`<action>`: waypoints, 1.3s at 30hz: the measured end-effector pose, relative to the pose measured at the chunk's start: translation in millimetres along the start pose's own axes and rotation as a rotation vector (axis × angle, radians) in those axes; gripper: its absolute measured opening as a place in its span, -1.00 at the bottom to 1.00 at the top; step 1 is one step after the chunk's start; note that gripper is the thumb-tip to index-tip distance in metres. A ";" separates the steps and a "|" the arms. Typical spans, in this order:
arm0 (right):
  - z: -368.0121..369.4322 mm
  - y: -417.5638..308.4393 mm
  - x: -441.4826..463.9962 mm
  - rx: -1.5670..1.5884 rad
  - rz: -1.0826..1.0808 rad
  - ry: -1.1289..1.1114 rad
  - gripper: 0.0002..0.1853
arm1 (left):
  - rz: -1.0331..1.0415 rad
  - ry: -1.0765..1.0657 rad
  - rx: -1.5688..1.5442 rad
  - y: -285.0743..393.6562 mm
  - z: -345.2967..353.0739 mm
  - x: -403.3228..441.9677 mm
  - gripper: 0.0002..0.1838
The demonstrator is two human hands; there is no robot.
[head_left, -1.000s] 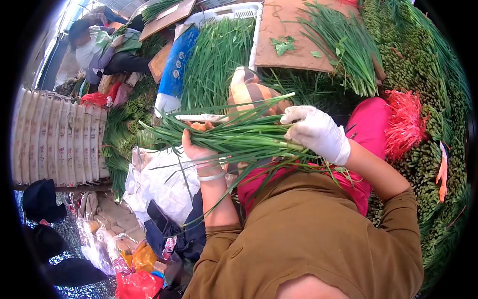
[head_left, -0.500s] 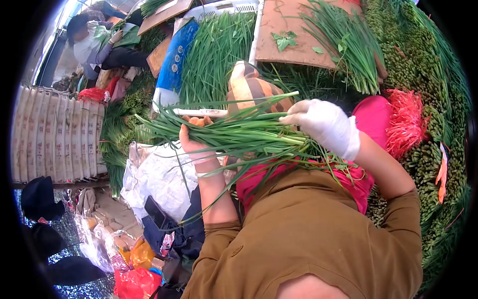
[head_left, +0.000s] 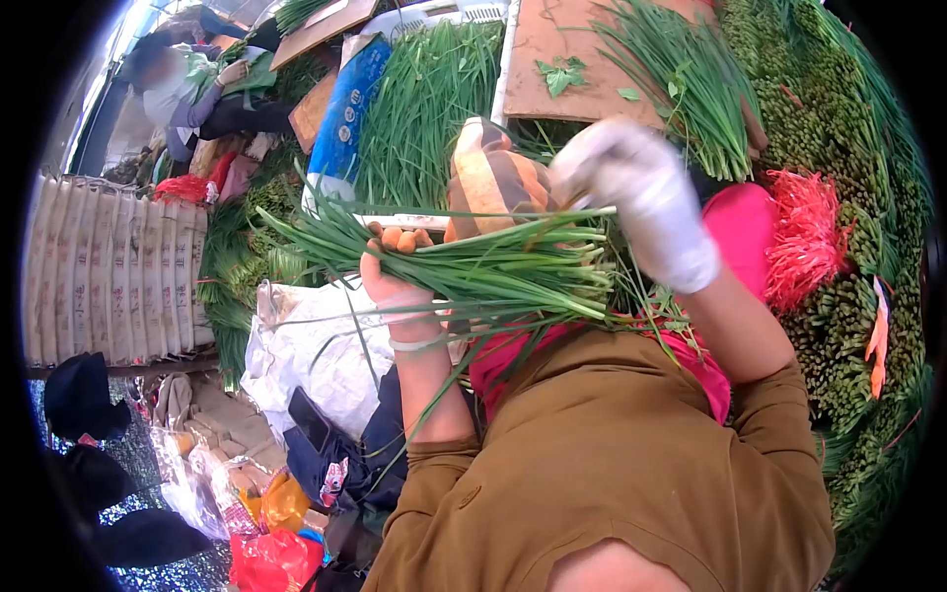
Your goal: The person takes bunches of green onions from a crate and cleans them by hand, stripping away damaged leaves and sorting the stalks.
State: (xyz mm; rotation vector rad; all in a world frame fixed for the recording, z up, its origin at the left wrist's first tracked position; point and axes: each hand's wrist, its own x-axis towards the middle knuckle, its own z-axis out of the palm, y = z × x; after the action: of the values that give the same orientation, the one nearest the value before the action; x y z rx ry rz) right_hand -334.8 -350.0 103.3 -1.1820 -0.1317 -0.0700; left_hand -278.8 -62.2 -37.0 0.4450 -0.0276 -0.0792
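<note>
Brown long-sleeved top: nearest thing to the camera point(head_left: 612, 444), with the bunch held out just past its hem.
Left hand: bare-looking, pale band at the wrist point(head_left: 390, 286), fingers curled snugly round the bunch from below, same as a second ago.
Bunch: long flat green leafy stems point(head_left: 513, 261), out over the lap, pale ends right, floppy tips left across the near edge of the crate.
Right hand: white-gloved point(head_left: 631, 187). Big change here: it was at the pale ends, now it's up and off them, motion-blurred. Fingers look bent; can't tell if they're pinching anything.
Upshot: left hand's carrying the lot, I'd say, and those pale ends are in plain sight.
Crate: white plastic point(head_left: 404, 223), filled with more green stems point(head_left: 429, 109).
Board: flat brown sheet point(head_left: 543, 30), another loose green bunch point(head_left: 700, 99) along its right edge.
Far-off person: seated, light top point(head_left: 182, 104), past the crate's left side.
</note>
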 end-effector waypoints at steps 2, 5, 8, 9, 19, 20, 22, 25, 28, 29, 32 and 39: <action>-26.3 -27.1 -2.4 -0.076 -0.122 0.036 -0.92 | 0.051 0.110 0.017 -0.4 -2.3 0.2 -0.77; -69.2 -25.6 -24.0 -0.326 -0.007 0.118 -0.88 | 0.071 0.381 0.018 1.5 -34.7 3.7 -0.78; -99.7 16.3 -58.8 -0.388 0.311 -0.032 -0.86 | 0.049 0.486 -0.005 0.5 -48.6 -5.0 -0.64; -108.1 38.7 -73.2 -0.567 0.370 -0.124 -0.71 | 0.035 0.570 0.002 -0.3 -48.1 -6.9 -0.62; -110.4 47.5 -85.7 -1.559 0.305 -0.595 -0.76 | 0.014 0.715 -0.068 23.8 -53.9 2.1 -0.48; -128.5 36.8 -84.7 -1.775 0.409 -0.603 -0.85 | 0.001 0.677 -0.063 23.9 -64.0 2.9 -0.48; -170.3 32.2 -90.0 -2.329 0.304 -0.606 -0.91 | -0.025 0.635 -0.074 22.1 -70.0 2.2 -0.46; -134.5 9.0 -69.9 -1.749 -0.221 -0.297 -0.86 | -0.044 0.688 -0.059 19.5 -61.2 1.5 -0.40; -69.4 9.5 -46.8 -1.449 -0.547 -0.277 -0.78 | -0.050 0.693 -0.053 24.6 -76.4 6.3 -0.39; -52.0 14.7 -40.9 -1.465 -0.632 -0.316 -0.74 | -0.046 0.653 -0.077 27.4 -82.3 5.5 -0.39; -28.5 52.0 -27.4 -1.516 -0.793 -0.376 -0.65 | -0.025 0.689 -0.062 28.1 -47.7 -1.9 -0.42; -36.6 36.8 -26.6 -1.280 -0.359 -0.429 -0.92 | 0.111 0.714 -0.148 34.0 -81.4 8.0 -0.55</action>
State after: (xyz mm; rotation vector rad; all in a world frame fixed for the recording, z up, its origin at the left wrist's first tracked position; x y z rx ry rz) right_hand -354.2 -370.4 52.2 -2.4307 -0.7576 -0.2370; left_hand -264.9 2.6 -95.7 0.3031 0.6507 0.1888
